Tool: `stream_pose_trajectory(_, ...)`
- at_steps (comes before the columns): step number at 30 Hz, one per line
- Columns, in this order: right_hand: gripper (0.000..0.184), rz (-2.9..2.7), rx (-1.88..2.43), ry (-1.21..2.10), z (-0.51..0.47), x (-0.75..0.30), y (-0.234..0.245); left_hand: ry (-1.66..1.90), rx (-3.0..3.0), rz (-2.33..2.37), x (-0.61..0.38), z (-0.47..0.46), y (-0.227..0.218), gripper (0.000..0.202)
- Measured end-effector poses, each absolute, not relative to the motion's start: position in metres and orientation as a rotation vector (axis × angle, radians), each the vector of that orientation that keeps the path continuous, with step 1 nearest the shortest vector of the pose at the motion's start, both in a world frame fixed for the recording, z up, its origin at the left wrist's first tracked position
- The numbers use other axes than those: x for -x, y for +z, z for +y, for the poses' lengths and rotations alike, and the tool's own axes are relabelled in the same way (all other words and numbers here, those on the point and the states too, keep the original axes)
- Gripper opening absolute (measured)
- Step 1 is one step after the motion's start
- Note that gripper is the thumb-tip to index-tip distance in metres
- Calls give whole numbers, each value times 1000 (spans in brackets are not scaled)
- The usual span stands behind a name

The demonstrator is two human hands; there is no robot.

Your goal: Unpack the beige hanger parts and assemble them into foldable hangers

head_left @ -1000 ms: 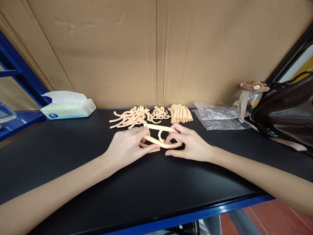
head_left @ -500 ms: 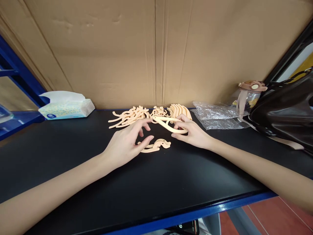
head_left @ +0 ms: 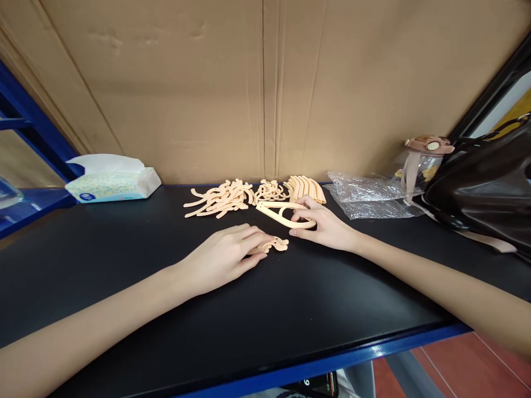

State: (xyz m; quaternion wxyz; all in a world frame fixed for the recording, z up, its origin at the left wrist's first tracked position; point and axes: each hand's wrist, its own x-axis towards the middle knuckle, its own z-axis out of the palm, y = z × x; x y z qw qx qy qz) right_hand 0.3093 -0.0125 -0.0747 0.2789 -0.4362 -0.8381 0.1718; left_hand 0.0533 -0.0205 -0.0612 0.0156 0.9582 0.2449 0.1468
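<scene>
My right hand [head_left: 321, 224] is closed around the wide curved end of a beige loop-shaped frame [head_left: 276, 214], which has a short crossbar and a narrow tip pointing left. The frame is tilted just above the black table. Left of it and nearer to me, my left hand [head_left: 226, 257] has its fingers and thumb closed over small curved beige pieces with holes [head_left: 281, 244]. Their left part is hidden under my fingers. Behind both hands lie a heap of wavy beige arms [head_left: 219, 200], a cluster of small hooks [head_left: 271, 190] and a row of curved strips [head_left: 306, 188].
A tissue pack [head_left: 112, 179] lies at the back left. Crumpled clear plastic bags [head_left: 365, 196], a strapped bottle [head_left: 427, 160] and a dark bag [head_left: 485, 182] are on the right. Cardboard [head_left: 186, 94] stands behind the table [head_left: 249, 326], which has a blue front edge.
My left hand has come down and closed over the small curved pieces, away from the frame's tip. My right hand has shifted slightly left and lower with the frame.
</scene>
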Motion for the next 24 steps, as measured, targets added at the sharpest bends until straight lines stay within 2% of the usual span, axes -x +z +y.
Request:
stream_pose_trajectory(6, 17, -2306, 1089, 353, -10, -312, -77, 664, -2907, 947, -51, -20, -61, 31)
stream_pose_trajectory(10, 17, -2230, 1075, 431, -7, -313, -78, 749, -2821, 1214, -49, -17, -57, 30)
stream_pose_trajectory(14, 22, -2083, 1100, 596, -4, -313, -79, 730, -2706, 1446, -49, -17, -53, 26)
stream_pose_trajectory(17, 26, -1988, 1121, 696, -4, -311, -79, 668, -2670, 1537, -51, -18, -51, 30)
stream_pose_trajectory(24, 31, -1997, 1132, 634, -6, -309, -77, 589, -2648, 1493, -50, -17, -51, 34)
